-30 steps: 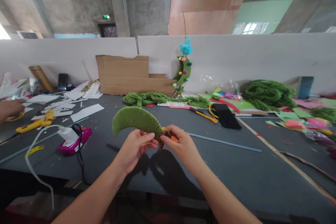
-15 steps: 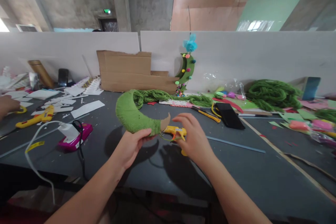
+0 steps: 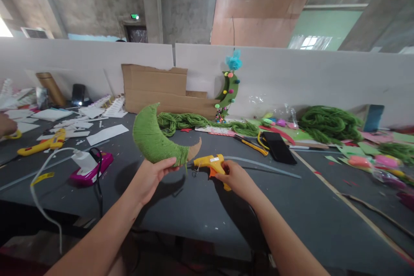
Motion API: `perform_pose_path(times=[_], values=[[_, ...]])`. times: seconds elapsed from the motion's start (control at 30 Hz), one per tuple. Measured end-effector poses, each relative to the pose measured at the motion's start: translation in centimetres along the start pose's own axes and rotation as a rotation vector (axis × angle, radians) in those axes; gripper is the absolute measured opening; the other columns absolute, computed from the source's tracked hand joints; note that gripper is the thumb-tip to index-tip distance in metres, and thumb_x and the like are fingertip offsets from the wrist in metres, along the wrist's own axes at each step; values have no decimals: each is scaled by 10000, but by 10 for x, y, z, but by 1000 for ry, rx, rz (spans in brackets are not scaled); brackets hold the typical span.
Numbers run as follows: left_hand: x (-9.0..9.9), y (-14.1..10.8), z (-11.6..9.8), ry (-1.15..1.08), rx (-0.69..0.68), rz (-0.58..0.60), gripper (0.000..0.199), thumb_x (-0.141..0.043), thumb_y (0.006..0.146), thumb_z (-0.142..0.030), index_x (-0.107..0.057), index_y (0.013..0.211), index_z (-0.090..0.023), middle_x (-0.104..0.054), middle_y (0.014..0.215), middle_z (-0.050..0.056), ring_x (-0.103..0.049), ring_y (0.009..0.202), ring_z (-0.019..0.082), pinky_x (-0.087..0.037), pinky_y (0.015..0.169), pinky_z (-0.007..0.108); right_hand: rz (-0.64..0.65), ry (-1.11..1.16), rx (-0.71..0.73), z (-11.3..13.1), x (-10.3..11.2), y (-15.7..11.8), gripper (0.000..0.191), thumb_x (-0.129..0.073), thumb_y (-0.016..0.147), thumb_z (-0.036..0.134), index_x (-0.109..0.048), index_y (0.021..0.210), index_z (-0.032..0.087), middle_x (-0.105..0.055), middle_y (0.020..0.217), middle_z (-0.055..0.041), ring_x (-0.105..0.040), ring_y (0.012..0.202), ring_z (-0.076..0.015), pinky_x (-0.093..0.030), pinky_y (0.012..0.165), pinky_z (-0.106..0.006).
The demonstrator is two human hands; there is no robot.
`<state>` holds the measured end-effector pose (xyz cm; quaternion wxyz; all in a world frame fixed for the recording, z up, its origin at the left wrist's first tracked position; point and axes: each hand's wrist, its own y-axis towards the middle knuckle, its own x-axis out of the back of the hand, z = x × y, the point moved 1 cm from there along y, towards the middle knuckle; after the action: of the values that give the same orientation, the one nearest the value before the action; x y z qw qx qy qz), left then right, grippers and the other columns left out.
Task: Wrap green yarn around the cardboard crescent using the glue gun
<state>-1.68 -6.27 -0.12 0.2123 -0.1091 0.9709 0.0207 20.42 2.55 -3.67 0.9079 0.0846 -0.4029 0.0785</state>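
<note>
My left hand [image 3: 154,177] is closed on the lower edge of a crescent wrapped in green yarn [image 3: 150,138]. Its right tip [image 3: 194,150] is bare brown cardboard, and a short yarn end hangs beside it. Just right of the crescent is a yellow hot glue gun [image 3: 211,163] with an orange trigger and a clear glue stick [image 3: 265,164] out of its back. My right hand [image 3: 234,177] has its fingers closed around the glue gun's handle.
A magenta power strip [image 3: 93,170] with a white plug and another glue gun [image 3: 45,144] lie left. Behind are cardboard [image 3: 152,88], green yarn [image 3: 184,120] and a decorated crescent [image 3: 230,90]. Yellow-handled pliers [image 3: 254,145] and a black phone-like slab [image 3: 278,147] lie right. Another person's hand [image 3: 7,126] shows far left.
My right hand has let go of the yarn strand, moved down and taken the glue gun's handle. The crescent in my left hand has shifted slightly left.
</note>
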Motion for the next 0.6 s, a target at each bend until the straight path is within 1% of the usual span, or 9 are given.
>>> perform_pose_path(times=[0.07, 0.13, 0.2, 0.23, 0.3, 0.37, 0.47, 0.53, 0.6], values=[[6, 0, -4, 9, -9, -12, 204, -706, 628, -160, -675, 828, -133, -697, 852, 52, -622, 766, 181, -512, 693, 317, -12, 103, -35, -1, 2, 1, 171, -617, 590, 183, -498, 711, 199, -550, 655, 3, -487, 584, -146, -323, 542, -245], [13, -1, -8, 32, -31, -27, 228, -710, 625, -153, -675, 850, -142, -696, 856, 45, -619, 761, 173, -512, 675, 300, 0, 217, -65, 1, 5, 0, 216, -586, 610, 177, -506, 810, 187, -582, 740, -16, -516, 629, -145, -358, 561, -237], [20, -2, -12, 55, -53, -38, 223, -709, 627, -147, -676, 848, -145, -693, 852, 39, -616, 749, 164, -511, 665, 288, 58, 327, -81, 6, 10, -3, 250, -584, 613, 193, -531, 856, 168, -606, 813, -40, -542, 672, -146, -380, 572, -228], [24, -1, -14, 62, -58, -43, 208, -707, 631, -147, -675, 837, -141, -691, 841, 38, -615, 741, 161, -511, 662, 285, 101, 374, -86, 9, 12, -6, 250, -589, 608, 203, -551, 851, 157, -614, 809, -45, -546, 665, -145, -382, 563, -225], [30, 0, -16, 72, -54, -50, 177, -702, 638, -145, -673, 812, -131, -687, 826, 42, -614, 735, 160, -512, 656, 282, 188, 449, -96, 17, 18, -13, 221, -594, 601, 223, -590, 804, 135, -614, 733, -41, -528, 599, -133, -371, 528, -224], [35, 1, -17, 76, -46, -61, 163, -699, 637, -140, -671, 798, -126, -684, 826, 43, -614, 740, 162, -515, 649, 282, 247, 550, -99, 26, 22, -20, 210, -610, 598, 233, -603, 778, 126, -601, 687, -32, -488, 539, -109, -362, 509, -222], [40, 0, -17, 97, -17, -66, 161, -692, 632, -127, -667, 791, -130, -679, 796, 30, -609, 713, 155, -514, 610, 271, 272, 689, -113, 39, 22, -30, 227, -640, 606, 249, -597, 792, 126, -581, 624, -13, -451, 483, -88, -355, 483, -219], [41, -1, -15, 119, 1, -48, 140, -678, 638, -121, -662, 776, -132, -676, 770, 23, -605, 678, 148, -506, 574, 259, 285, 680, -112, 48, 19, -36, 232, -632, 626, 267, -596, 806, 126, -565, 557, 1, -456, 463, -96, -357, 470, -222], [41, -3, -14, 132, 10, -27, 112, -659, 648, -120, -655, 759, -132, -676, 761, 21, -603, 661, 144, -499, 554, 250, 295, 605, -102, 55, 15, -40, 215, -615, 635, 275, -605, 789, 126, -564, 523, 0, -480, 470, -116, -379, 481, -235]])
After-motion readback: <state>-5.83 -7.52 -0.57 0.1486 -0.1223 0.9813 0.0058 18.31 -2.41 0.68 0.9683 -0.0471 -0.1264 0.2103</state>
